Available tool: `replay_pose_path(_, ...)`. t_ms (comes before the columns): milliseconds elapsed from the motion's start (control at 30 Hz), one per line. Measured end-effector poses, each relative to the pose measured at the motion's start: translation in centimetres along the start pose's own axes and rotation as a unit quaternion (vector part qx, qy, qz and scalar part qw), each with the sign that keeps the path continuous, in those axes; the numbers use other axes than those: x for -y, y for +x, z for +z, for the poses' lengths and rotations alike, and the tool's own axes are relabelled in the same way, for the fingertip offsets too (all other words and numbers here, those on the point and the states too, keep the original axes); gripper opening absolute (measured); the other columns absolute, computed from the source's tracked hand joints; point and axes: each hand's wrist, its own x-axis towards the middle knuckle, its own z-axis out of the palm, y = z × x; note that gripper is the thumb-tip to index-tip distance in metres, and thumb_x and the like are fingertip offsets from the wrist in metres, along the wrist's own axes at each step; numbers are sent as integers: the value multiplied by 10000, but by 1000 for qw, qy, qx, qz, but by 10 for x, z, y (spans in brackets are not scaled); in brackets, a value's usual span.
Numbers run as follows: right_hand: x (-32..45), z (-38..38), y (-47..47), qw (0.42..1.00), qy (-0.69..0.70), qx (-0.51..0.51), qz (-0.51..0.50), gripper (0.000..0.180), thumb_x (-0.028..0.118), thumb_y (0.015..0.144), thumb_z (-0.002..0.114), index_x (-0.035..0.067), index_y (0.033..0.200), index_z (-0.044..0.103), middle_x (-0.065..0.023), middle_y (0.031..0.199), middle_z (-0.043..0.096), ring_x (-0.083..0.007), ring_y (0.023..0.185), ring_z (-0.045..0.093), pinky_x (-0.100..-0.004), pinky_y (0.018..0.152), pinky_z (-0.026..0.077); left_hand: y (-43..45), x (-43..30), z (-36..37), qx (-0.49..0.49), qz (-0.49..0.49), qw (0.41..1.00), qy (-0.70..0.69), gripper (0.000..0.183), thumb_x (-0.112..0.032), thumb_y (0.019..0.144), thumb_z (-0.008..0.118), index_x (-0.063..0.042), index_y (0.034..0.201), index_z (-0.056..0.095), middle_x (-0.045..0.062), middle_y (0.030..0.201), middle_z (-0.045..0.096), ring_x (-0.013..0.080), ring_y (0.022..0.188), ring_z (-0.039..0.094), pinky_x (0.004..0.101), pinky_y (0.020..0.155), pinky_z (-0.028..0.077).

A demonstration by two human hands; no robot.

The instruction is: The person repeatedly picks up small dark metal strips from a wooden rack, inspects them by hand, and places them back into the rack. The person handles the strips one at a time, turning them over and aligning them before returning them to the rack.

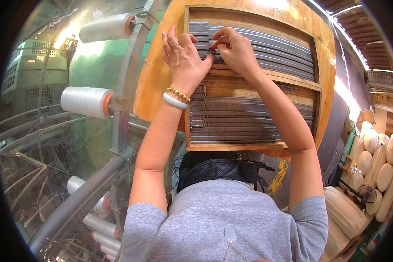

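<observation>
A shallow wooden tray [252, 148] with a dividing bar lies on a wooden board before me. Its far compartment holds rows of thin dark metal strips [281, 54], and its near one holds more dark strips [239, 116]. My left hand [187, 54], with a ring and bracelets, rests over the left end of the far rows, fingers spread and the thumb on the strips. Just to its right, my right hand [234, 49] has its thumb and index finger pinched together at the strips. Whether anything thin is between those fingertips is too small to tell.
The wooden board [154, 88] reaches beyond the tray. White thread cones [85, 101] sit on a metal frame at the left, with a grey pipe [82, 199] below. A black mesh bag [213, 170] is at my waist. Cream-coloured padded objects [344, 209] and a small fan stand at the right.
</observation>
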Motion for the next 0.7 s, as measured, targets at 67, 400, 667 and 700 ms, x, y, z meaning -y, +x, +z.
replay_pose_path(67, 1, 0, 1, 1000, 0, -6, 2, 214, -4, 837, 540, 2, 1038, 611, -111, 872, 736, -159, 757, 680, -275, 710, 523, 0, 0, 0, -4, 4, 1000, 5, 567, -278, 690, 805, -65, 1084, 459, 223, 1447, 249, 459, 1401, 149, 570, 1093, 207)
replay_pose_path(400, 8, -13, -19, 995, -41, -66, -63, 193, 70, 834, 638, 37, 1020, 679, -40, 848, 709, -92, 628, 532, -257, 599, 463, -6, 14, -36, -91, 36, 987, -128, 386, -256, 758, 779, -68, 1034, 585, 194, 1396, 368, 407, 1370, 230, 509, 1102, 243)
replay_pose_path(667, 39, -13, -130, 966, 227, 60, 106, 141, 136, 895, 679, -2, 876, 695, -44, 791, 672, -84, 695, 596, -225, 707, 487, -85, 17, -89, -15, 76, 983, -168, 94, -188, 815, 741, -143, 896, 758, 108, 1363, 525, 341, 1375, 315, 445, 1124, 251)
replay_pose_path(700, 40, -10, -140, 934, 320, 48, 154, 169, 165, 897, 686, 1, 854, 693, -49, 775, 669, -84, 677, 587, -223, 677, 477, -94, 16, -91, -4, 81, 980, -181, 96, -186, 817, 739, -145, 900, 763, 107, 1372, 523, 341, 1381, 308, 445, 1128, 247)
